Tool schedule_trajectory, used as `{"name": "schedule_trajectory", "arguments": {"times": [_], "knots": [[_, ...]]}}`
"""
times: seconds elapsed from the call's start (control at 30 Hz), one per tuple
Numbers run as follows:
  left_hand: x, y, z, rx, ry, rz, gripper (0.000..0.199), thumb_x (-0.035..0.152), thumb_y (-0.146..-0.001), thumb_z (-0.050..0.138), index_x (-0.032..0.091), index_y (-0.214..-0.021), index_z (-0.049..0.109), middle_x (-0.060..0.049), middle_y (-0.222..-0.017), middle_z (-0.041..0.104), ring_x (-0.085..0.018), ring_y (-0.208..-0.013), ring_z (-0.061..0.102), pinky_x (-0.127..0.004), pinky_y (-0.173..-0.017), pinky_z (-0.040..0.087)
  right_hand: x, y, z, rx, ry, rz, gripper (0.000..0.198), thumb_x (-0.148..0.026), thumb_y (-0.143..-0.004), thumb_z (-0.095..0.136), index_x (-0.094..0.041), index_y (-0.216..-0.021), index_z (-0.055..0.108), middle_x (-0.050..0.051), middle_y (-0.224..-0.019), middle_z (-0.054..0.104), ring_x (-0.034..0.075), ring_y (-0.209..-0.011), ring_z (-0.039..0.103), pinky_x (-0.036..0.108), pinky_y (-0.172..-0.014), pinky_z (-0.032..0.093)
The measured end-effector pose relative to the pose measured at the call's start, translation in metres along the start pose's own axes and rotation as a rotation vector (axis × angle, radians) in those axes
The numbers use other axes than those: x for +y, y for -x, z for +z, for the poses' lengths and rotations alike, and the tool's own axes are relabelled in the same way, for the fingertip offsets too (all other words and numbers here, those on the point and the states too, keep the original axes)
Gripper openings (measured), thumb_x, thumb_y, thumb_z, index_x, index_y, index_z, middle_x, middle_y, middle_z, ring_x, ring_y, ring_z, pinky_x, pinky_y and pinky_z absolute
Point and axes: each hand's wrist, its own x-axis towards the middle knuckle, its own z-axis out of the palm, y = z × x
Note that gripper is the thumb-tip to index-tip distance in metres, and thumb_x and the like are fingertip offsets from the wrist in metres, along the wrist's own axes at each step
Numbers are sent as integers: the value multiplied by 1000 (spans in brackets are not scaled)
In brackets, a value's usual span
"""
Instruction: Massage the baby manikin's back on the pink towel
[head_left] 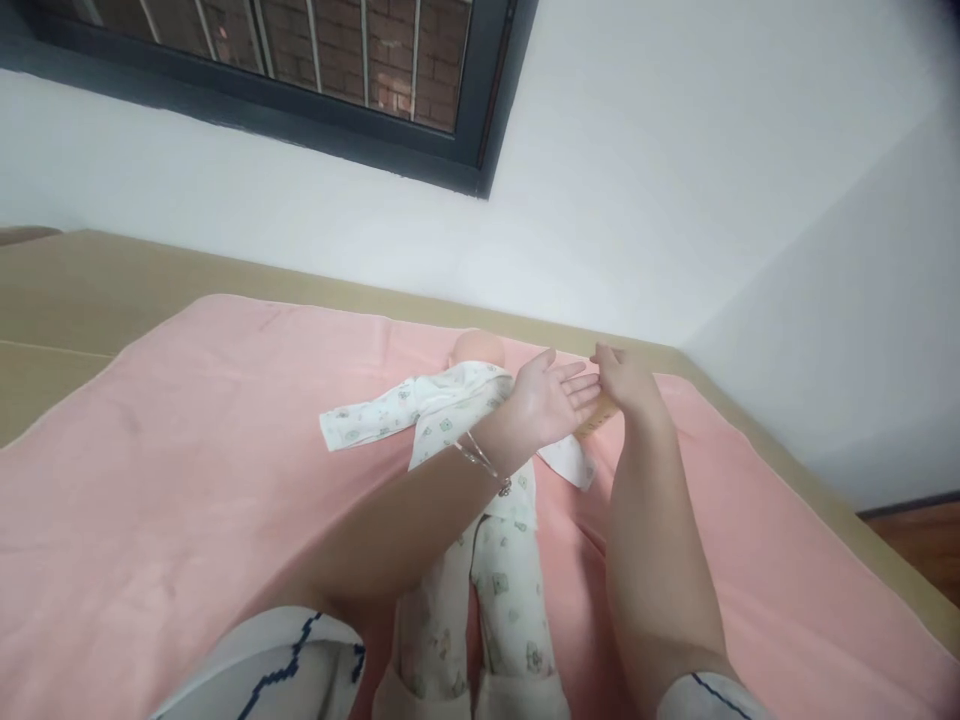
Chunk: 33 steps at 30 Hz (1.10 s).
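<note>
My left hand [551, 400] is held palm up with its fingers stretched out, above the right side of a baby doll [478, 347]. A thin bracelet sits on that wrist. My right hand [626, 378] is closed, its fingertips beside those of the left. Below it shows part of an amber-coloured bottle [598, 414] with small markings, mostly hidden by the hands. The doll lies with its head toward the wall and its face out of sight. It wears a white printed top [442, 400] with the sleeves spread and matching trousers [510, 580].
A pink blanket [247, 420] lies under the doll on a tan padded surface [112, 285]. White walls [637, 170] stand behind and at the right. A dark-framed window [480, 120] with bars is at the upper left. Wooden floor [915, 540] shows at the right edge.
</note>
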Motion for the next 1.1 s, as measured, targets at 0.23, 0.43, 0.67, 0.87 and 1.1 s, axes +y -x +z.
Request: {"name": "schedule_trajectory", "arguments": {"times": [0.23, 0.43, 0.67, 0.87, 1.1], "knots": [[41, 82, 4, 108, 1, 99, 47, 28, -100, 43, 17, -143, 56, -17, -142, 65, -26, -134, 64, -39, -112, 55, 0, 1, 1, 25, -12, 63, 32, -37, -90, 45, -16, -81, 67, 13, -94, 71, 28, -91, 67, 39, -84, 51], [72, 127, 8, 91, -20, 320, 51, 24, -98, 44, 18, -148, 48, -11, -140, 67, -24, -133, 64, -37, -117, 51, -11, 10, -1, 100, 66, 162, 57, -36, -94, 51, -16, -147, 54, 20, -161, 43, 39, -149, 41, 63, -121, 33], [50, 140, 19, 211, -290, 569, 39, 27, -102, 37, 20, -133, 59, -7, -129, 72, -26, -139, 60, -43, -119, 48, -83, 77, -34, 100, -129, -93, 79, -60, -102, 40, -24, -167, 14, 11, -176, 8, 38, -164, 6, 67, -128, 21], [3, 162, 31, 153, -467, 584, 36, 33, -108, 34, 24, -116, 68, 3, -131, 70, -23, -152, 44, -42, -128, 38, -151, 162, -18, 97, -612, -493, 85, -78, -100, 15, -22, -164, 24, 2, -177, 11, 21, -165, 3, 41, -137, 8], [-9, 185, 28, 212, -499, 682, 30, 48, -103, 48, 31, -117, 68, 10, -147, 62, -19, -156, 39, -29, -132, 32, -157, 225, -31, -220, -714, -718, 72, -57, -109, 14, -14, -167, 17, -4, -176, 7, 15, -163, -7, 34, -139, 3]]}}
